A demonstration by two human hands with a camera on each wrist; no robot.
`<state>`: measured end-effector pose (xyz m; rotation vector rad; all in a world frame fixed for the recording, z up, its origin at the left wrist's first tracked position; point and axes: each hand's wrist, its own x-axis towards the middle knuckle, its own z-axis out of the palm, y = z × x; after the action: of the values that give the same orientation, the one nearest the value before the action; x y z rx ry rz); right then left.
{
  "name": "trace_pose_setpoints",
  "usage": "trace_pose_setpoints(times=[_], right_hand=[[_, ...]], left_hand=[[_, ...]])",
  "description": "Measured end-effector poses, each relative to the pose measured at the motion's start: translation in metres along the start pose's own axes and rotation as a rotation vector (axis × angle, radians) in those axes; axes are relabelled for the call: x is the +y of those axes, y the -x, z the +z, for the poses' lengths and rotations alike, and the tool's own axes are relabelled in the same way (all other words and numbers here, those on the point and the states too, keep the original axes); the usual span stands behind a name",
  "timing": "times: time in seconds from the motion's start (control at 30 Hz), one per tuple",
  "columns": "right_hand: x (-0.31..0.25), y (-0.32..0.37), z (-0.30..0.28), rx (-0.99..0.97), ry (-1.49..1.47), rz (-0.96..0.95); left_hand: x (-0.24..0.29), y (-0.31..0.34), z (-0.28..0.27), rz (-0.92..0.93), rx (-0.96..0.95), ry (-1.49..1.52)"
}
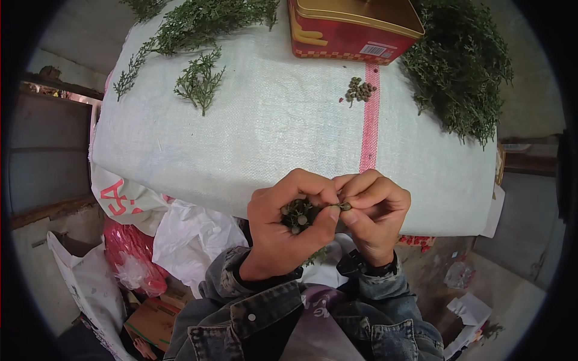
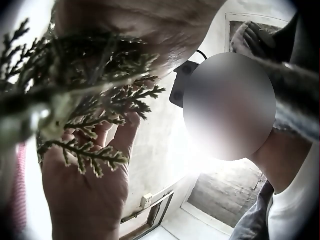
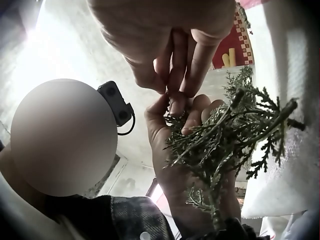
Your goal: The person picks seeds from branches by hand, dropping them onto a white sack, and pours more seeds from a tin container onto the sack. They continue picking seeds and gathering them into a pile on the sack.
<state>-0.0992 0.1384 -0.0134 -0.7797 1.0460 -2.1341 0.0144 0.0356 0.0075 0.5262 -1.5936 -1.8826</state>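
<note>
My left hand (image 1: 289, 225) grips an evergreen sprig (image 3: 215, 140) with flat, scaly leaves, its leafy ends sticking out below the palm in the right wrist view. Small round cones (image 1: 299, 221) on it show inside the curl of the fingers. Thumb and fingers of my right hand (image 1: 382, 210) pinch one small greenish-brown cone (image 1: 345, 206), right at the left fingertips. Both hands are together over the near edge of a white woven sack (image 1: 271, 132). A little heap of picked cones (image 1: 360, 90) lies farther up the sack.
A red and gold tin (image 1: 343, 39) stands at the sack's far side. To its right is a big pile of evergreen branches (image 1: 457, 72); more branches (image 1: 205, 24) and one loose sprig (image 1: 201, 81) lie at left. White plastic bags (image 1: 195, 240) hang below the sack's left edge.
</note>
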Motion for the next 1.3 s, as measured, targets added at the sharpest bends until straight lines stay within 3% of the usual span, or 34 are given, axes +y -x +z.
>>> trace_pose_setpoints(times=[0.8, 1.1, 1.3], right_hand=[[-0.014, -0.009, -0.012, -0.062, 0.168, 0.106], [-0.024, -0.013, -0.022, -0.186, 0.253, 0.14], [-0.022, -0.006, -0.017, -0.066, 0.138, 0.208]], left_hand=[[-0.004, -0.006, -0.003, 0.044, -0.086, -0.107], [0.001, -0.008, -0.006, -0.08, -0.172, -0.13], [-0.001, -0.005, -0.001, -0.017, -0.14, -0.116]])
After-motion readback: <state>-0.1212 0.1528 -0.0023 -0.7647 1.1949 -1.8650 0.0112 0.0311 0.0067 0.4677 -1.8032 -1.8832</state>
